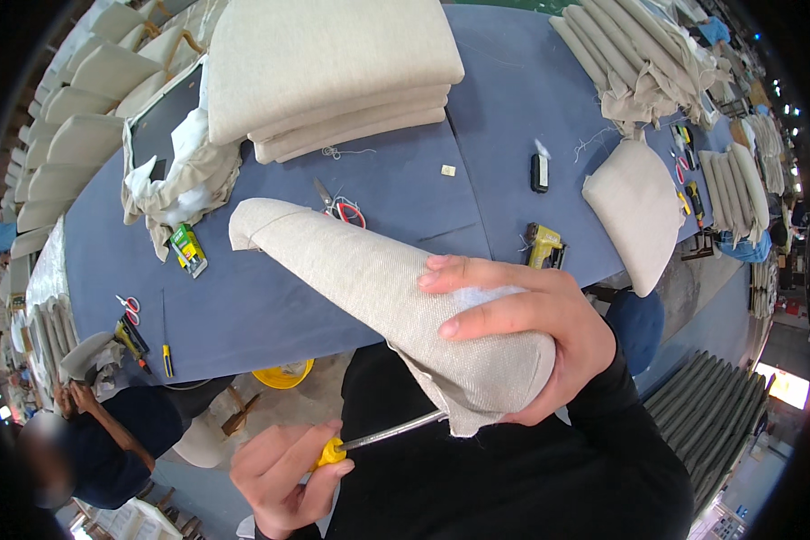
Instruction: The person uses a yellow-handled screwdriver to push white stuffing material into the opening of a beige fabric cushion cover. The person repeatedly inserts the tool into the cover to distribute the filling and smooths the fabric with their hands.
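Note:
My right hand (549,328) grips the wide end of a padded beige fabric piece (342,256), its fingers spread over the cloth and white stuffing (486,295) showing beneath them. Tapering away to the upper left, the piece is held up in front of my body. In my left hand (283,472), fingers are closed around the yellow handle of a screwdriver (391,432). Its metal shaft points up and right, and the tip meets the loose fabric edge at the lower corner. Whether the tip is inside the cloth is hidden.
A blue-grey table (279,319) carries stacked beige cushions (333,63), red-handled scissors (346,211), a yellow-green box (189,250), a yellow staple gun (544,245) and folded covers (630,58). Another person (108,450) works at lower left, near a yellow basin (282,374).

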Demonstrator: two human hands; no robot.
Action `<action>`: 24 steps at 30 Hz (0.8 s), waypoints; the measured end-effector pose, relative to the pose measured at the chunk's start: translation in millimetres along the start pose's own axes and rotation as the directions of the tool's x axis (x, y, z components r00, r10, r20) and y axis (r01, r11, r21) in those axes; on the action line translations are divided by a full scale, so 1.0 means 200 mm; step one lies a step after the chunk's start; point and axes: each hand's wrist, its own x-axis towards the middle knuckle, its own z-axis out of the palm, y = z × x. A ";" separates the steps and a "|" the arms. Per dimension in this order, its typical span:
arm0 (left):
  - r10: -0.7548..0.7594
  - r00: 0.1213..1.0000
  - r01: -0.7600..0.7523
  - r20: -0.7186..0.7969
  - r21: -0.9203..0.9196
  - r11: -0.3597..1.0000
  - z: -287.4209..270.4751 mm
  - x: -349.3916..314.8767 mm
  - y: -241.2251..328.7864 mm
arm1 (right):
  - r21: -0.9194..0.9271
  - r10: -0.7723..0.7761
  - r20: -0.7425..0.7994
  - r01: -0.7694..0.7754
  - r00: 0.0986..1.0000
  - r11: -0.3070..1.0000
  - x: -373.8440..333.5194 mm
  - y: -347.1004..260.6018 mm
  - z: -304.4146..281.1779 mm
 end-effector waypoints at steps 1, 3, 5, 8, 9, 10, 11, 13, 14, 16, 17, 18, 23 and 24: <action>-0.026 1.000 0.026 0.011 0.030 0.999 -0.03 0.00 0.04 | 0.000 0.001 -0.004 -0.001 1.000 1.000 -0.01 0.00 0.01; -0.056 0.998 0.054 0.030 0.070 0.996 -0.08 0.00 0.10 | 0.007 0.001 0.000 -0.001 1.000 1.000 -0.01 -0.02 0.01; -0.056 0.997 0.051 0.058 0.076 0.996 -0.11 0.00 0.14 | 0.013 -0.011 0.009 0.011 1.000 1.000 0.00 -0.02 0.03; -0.010 1.000 0.009 0.011 0.098 0.995 -0.09 -0.02 0.12 | 0.040 -0.043 0.023 0.042 0.999 0.998 0.00 0.00 0.05; -0.023 1.000 0.021 0.018 0.096 0.995 -0.09 -0.02 0.13 | 0.062 -0.042 0.027 0.040 0.999 0.997 0.00 0.00 0.04; -0.036 0.999 0.034 0.024 0.096 0.995 -0.10 -0.02 0.13 | 0.072 -0.041 0.029 0.039 0.999 0.997 0.00 0.01 0.04; -0.038 0.999 0.034 0.039 0.086 0.996 -0.09 -0.01 0.11 | 0.072 -0.032 0.022 0.031 0.999 0.997 -0.01 0.02 0.04; -0.026 0.998 0.021 0.051 0.082 0.996 -0.09 0.00 0.07 | 0.045 -0.016 0.012 0.016 1.000 0.999 -0.01 0.02 0.05; -0.019 0.998 0.014 0.058 0.080 0.997 -0.09 0.00 0.04 | 0.030 -0.009 0.010 0.009 1.000 1.000 -0.02 0.02 0.05; -0.011 0.996 0.010 0.093 0.012 1.000 -0.11 -0.01 0.02 | 0.022 -0.014 0.032 0.014 0.999 1.000 -0.01 0.01 0.05; -0.011 0.994 0.015 0.108 -0.031 0.999 -0.11 -0.02 0.00 | 0.035 -0.013 0.039 0.011 0.999 0.999 0.00 0.01 0.06; -0.018 0.994 0.023 0.103 -0.051 0.998 -0.11 -0.04 -0.02 | 0.048 -0.011 0.045 0.009 0.999 0.999 0.00 0.01 0.07; -0.055 0.997 0.062 0.046 -0.152 0.986 -0.07 -0.11 -0.10 | 0.098 -0.097 0.059 0.091 0.993 0.991 0.03 0.02 0.07; -0.056 0.997 0.062 0.047 -0.152 0.986 -0.07 -0.12 -0.10 | 0.100 -0.109 0.048 0.104 0.993 0.990 0.03 0.03 0.07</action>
